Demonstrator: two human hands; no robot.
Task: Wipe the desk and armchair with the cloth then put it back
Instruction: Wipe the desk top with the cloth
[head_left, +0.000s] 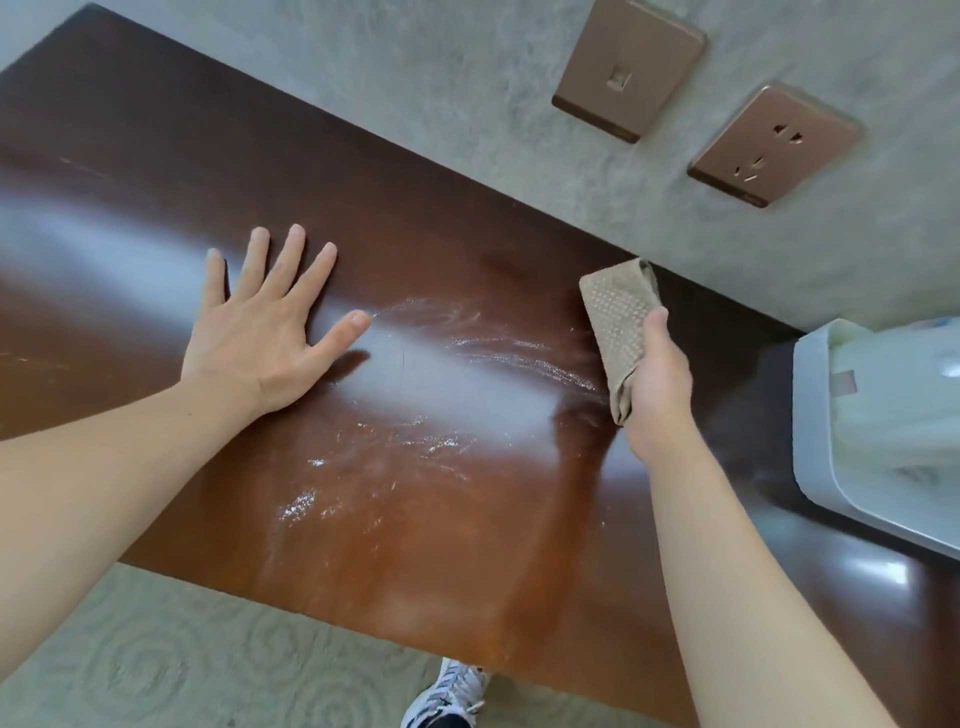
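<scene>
The dark brown desk fills most of the view, with wet streaks shining across its middle. My left hand lies flat on the desktop, fingers spread and straight. My right hand grips a folded beige cloth near the desk's far right edge, by the wall. The cloth stands up from my fist, thumb along its side. The armchair is out of sight.
A white plastic container sits on the desk at the right. Two bronze wall plates, a switch and a socket, are on the grey wall behind. Patterned carpet and my shoe show below the desk's near edge.
</scene>
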